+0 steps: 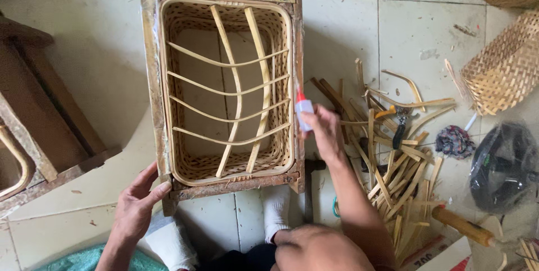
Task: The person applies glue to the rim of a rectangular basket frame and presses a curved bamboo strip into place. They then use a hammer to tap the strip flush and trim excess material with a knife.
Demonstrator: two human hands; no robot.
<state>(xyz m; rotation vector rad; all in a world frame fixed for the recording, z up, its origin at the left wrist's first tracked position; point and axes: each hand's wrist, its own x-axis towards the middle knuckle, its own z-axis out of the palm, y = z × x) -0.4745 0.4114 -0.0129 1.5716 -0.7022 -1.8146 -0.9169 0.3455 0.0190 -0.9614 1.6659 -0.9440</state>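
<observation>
1. The woven bamboo basket sits inside a rough wooden frame on the tiled floor, directly in front of the person; thin bent strips cross its open middle.
2. The left hand grips the frame's near left corner, thumb spread along the top and fingers wrapped under the edge, where they are hidden.
3. The right hand is closed around a small glue bottle with a red nozzle, held against the basket's right rim; most of the bottle is covered by the fingers.
4. To the right lies a pile of bamboo offcuts, with pliers partly buried in it and what may be a wooden-handled tool, its head blurred.
5. Two more woven baskets are cut off at the right edge, beside a dark plastic bag.
6. The person's head blocks the lower centre; white socks show beneath the frame.
</observation>
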